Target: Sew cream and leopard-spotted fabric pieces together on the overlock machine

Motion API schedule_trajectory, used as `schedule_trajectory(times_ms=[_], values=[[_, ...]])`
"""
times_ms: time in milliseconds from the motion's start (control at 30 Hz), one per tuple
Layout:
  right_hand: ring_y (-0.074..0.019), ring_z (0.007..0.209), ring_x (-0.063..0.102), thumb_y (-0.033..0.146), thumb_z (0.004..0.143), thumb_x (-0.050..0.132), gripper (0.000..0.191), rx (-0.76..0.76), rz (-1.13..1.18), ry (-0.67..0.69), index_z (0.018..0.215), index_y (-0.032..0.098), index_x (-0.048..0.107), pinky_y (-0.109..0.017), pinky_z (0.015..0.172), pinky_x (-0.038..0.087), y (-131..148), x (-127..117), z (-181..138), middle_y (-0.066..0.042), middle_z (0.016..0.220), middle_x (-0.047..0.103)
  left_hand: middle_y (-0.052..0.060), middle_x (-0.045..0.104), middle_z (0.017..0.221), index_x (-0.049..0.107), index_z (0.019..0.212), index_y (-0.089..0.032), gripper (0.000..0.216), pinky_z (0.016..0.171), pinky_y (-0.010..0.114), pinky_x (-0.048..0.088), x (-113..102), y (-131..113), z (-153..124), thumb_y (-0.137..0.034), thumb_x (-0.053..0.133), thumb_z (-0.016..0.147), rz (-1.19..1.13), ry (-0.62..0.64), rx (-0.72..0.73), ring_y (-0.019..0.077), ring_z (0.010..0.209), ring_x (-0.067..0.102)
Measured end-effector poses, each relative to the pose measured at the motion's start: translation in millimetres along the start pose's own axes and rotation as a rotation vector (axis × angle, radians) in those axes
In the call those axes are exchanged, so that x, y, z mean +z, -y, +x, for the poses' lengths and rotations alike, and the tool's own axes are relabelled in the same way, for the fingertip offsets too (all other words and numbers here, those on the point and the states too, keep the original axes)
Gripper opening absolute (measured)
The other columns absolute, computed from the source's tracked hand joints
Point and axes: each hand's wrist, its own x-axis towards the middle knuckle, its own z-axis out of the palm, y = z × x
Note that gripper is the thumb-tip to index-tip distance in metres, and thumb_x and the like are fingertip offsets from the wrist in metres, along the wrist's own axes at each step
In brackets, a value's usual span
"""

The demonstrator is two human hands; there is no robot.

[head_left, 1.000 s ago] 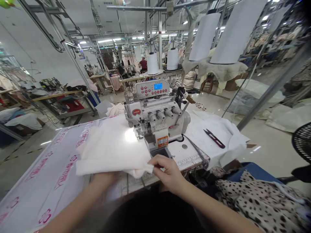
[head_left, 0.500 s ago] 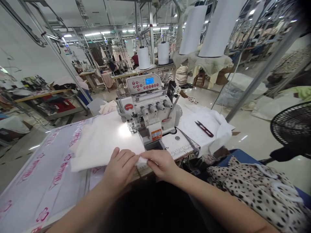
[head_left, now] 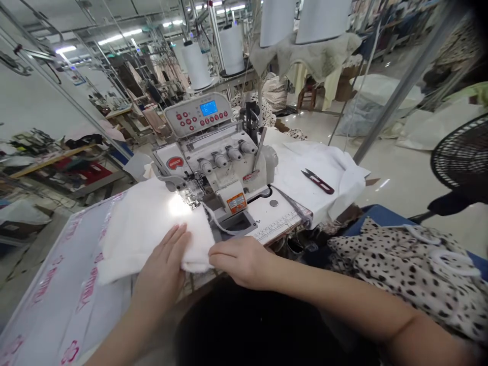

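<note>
Cloth [head_left: 133,229], white and soft-looking, lies to the left of the machine [head_left: 224,173], its inner side running up to the presser foot [head_left: 195,205], where the lamp glares too hard for me to make out the needle. Its near edge hangs about level with the front of the counter [head_left: 263,213].

What I notice is how the hands have parted. A moment ago they met at the near edge, both working at one corner; now the left hand [head_left: 163,264] has gone up onto the cloth and rests flat there, fingers together and pointing toward the foot, grasping nothing. The right hand [head_left: 240,259] stays at the near right corner, its grip pinched down on the edge. To me that reads as a turn from arranging the edge to steering it, the left palm keeping the layers flat while the right keeps the side straight.

New too is a narrow white strip [head_left: 216,221] that curves from beside the foot, across the machine's front, toward the right hand. I can't tell whether it is trimming or part of the cloth, but its place suggests the seam side has been moving along. It could snag there if left loose.

Snips [head_left: 318,181] lie untouched on white fabric [head_left: 335,162] beyond the machine, well apart from both hands.
</note>
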Motion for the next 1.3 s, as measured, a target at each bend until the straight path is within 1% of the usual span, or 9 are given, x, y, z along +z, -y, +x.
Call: schedule_trajectory(times_ms=[133, 333, 533, 833, 967, 1033, 1167, 1233, 1300], values=[[-0.0128, 0.076, 0.057, 0.006, 0.084, 0.034, 0.024, 0.030, 0.031, 0.016, 0.088, 0.015, 0.056, -0.021, 0.063, 0.042, -8.5, 0.5, 1.2, -0.004, 0.093, 0.063, 0.016, 0.042, 0.133, 0.032, 0.134, -0.012, 0.062, 0.096, 0.042, 0.040, 4.0, 3.3, -0.1, -0.001, 0.035, 0.074, 0.078, 0.056, 0.030, 0.0274, 0.128, 0.034], [-0.0107, 0.071, 0.056, 0.005, 0.082, 0.037, 0.022, 0.032, 0.025, 0.009, 0.088, 0.017, 0.054, -0.019, 0.059, 0.040, -25.2, 3.6, 16.3, -0.002, 0.090, 0.062, 0.014, 0.048, 0.130, 0.046, 0.126, -0.013, 0.052, 0.086, 0.040, 0.045, 0.7, 17.3, 15.4, -0.002, 0.031, 0.077, 0.097, 0.067, -0.020, 0.0263, 0.121, 0.044], [-0.0090, 0.071, 0.057, 0.004, 0.081, 0.038, 0.023, 0.033, -0.005, -0.018, 0.089, 0.018, 0.054, -0.019, 0.053, 0.035, -36.8, 8.8, 28.6, 0.000, 0.092, 0.063, 0.005, 0.052, 0.127, 0.051, 0.121, -0.021, 0.045, 0.094, 0.035, 0.040, -5.5, 36.7, 14.2, -0.005, 0.033, 0.083, 0.016, 0.067, 0.145, 0.0176, 0.118, 0.047], [-0.0104, 0.067, 0.056, 0.003, 0.079, 0.040, 0.026, 0.075, -0.210, 0.101, 0.092, 0.018, 0.058, -0.022, 0.044, 0.028, -46.8, 6.1, 49.8, -0.001, 0.100, 0.063, 0.004, 0.061, 0.114, 0.060, 0.110, -0.019, 0.039, 0.085, 0.030, 0.046, 4.0, 57.7, 32.8, -0.013, 0.031, 0.086, -0.103, 0.073, 0.007, 0.0157, 0.104, 0.057], [-0.0151, 0.078, 0.057, 0.001, 0.078, 0.043, 0.031, 0.131, -0.286, 0.114, 0.101, 0.016, 0.058, -0.023, 0.054, 0.040, -39.7, 3.5, 52.2, -0.006, 0.110, 0.061, 0.006, 0.063, 0.111, 0.061, 0.108, -0.018, 0.036, 0.085, 0.032, 0.046, 1.1, 60.7, 46.0, -0.024, 0.035, 0.085, -0.140, 0.176, -0.110, 0.0192, 0.101, 0.058], [-0.0185, 0.086, 0.056, 0.004, 0.080, 0.042, 0.032, 0.142, -0.286, 0.085, 0.107, 0.014, 0.056, -0.026, 0.063, 0.046, -35.3, 3.3, 46.2, -0.010, 0.115, 0.058, 0.006, 0.064, 0.110, 0.062, 0.106, -0.018, 0.035, 0.084, 0.032, 0.045, -0.7, 62.4, 51.7, -0.029, 0.038, 0.083, -0.172, 0.212, -0.170, 0.0207, 0.100, 0.058], [-0.0228, 0.099, 0.054, 0.010, 0.085, 0.042, 0.031, 0.158, -0.190, -0.055, 0.113, 0.013, 0.054, -0.033, 0.077, 0.050, -33.7, 14.2, 15.3, -0.013, 0.115, 0.056, 0.003, 0.066, 0.099, 0.065, 0.086, -0.021, 0.026, 0.075, 0.026, 0.044, 2.8, 72.7, 64.0, -0.022, 0.040, 0.078, -0.336, 0.214, -0.333, 0.0183, 0.088, 0.060], [-0.0223, 0.098, 0.055, 0.010, 0.085, 0.041, 0.030, 0.213, -0.138, -0.092, 0.111, 0.014, 0.055, -0.035, 0.079, 0.050, -37.7, 25.9, -3.1, -0.013, 0.109, 0.058, 0.004, 0.067, 0.089, 0.064, 0.079, -0.020, 0.021, 0.072, 0.026, 0.042, 11.1, 82.9, 72.4, -0.019, 0.044, 0.074, -0.381, 0.181, -0.418, 0.0185, 0.080, 0.060], [-0.0217, 0.091, 0.058, 0.012, 0.085, 0.042, 0.025, 0.306, -0.114, -0.045, 0.105, 0.014, 0.057, -0.035, 0.076, 0.052, -43.0, 37.8, -16.8, -0.013, 0.101, 0.061, 0.006, 0.067, 0.084, 0.064, 0.077, -0.019, 0.020, 0.074, 0.029, 0.042, 22.9, 94.6, 82.8, -0.016, 0.046, 0.070, -0.390, 0.117, -0.503, 0.0208, 0.078, 0.060]])
